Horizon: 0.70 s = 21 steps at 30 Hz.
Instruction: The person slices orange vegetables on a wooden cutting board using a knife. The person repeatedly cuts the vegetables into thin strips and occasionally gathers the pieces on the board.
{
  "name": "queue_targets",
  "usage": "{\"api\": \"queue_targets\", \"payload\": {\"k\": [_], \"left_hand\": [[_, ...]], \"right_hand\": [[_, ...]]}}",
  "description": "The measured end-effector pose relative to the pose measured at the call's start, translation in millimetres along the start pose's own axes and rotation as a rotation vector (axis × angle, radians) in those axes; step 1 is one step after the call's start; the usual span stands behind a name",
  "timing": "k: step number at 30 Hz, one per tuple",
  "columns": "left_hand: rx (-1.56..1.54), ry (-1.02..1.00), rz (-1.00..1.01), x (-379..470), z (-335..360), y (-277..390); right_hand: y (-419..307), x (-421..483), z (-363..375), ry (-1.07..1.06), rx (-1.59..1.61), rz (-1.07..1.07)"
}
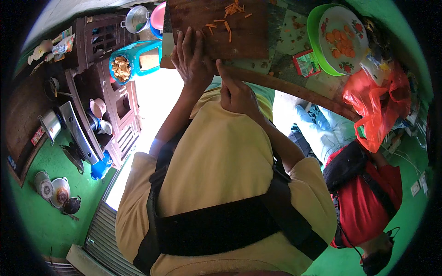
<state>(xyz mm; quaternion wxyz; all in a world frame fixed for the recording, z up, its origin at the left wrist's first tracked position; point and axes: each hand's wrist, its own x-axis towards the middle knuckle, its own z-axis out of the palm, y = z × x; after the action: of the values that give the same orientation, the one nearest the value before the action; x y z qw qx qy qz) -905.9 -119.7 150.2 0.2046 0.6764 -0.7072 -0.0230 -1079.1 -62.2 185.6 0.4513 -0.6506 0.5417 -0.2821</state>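
A wooden cutting board (238,45) lies on the table, with thin orange strips, apparently carrot (234,8), on its far part and a few nearer. My left hand (193,58) rests back up on the board's near left corner, fingers extended and slightly apart, nothing seen in it. Close to its right, at the table's near edge, is my right hand (240,93), index finger stretched forward and the other fingers curled. Whether it holds anything is hidden. Orange slices (342,41) lie on a flower-patterned white plate (361,45) in a green basin (313,38), to the right.
A red-edged packet (306,63) and a red plastic bag (376,100) are on the table's right side. A person in a red shirt (369,203) is at the right. On the left stand a blue stool (138,51) holding a bowl of brown pieces and a wooden cabinet (103,79).
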Motion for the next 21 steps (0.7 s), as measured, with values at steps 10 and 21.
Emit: {"api": "queue_targets", "payload": {"k": [10,21], "left_hand": [[-0.036,0.028,0.008,0.9,1.5,-1.5],[-0.002,0.019,-0.014,-1.0,5.6,-2.8]], "right_hand": [[3.4,3.5,1.7,-0.027,-0.102,-0.002],[7.6,6.4,0.5,0.127,0.139,-0.138]]}}
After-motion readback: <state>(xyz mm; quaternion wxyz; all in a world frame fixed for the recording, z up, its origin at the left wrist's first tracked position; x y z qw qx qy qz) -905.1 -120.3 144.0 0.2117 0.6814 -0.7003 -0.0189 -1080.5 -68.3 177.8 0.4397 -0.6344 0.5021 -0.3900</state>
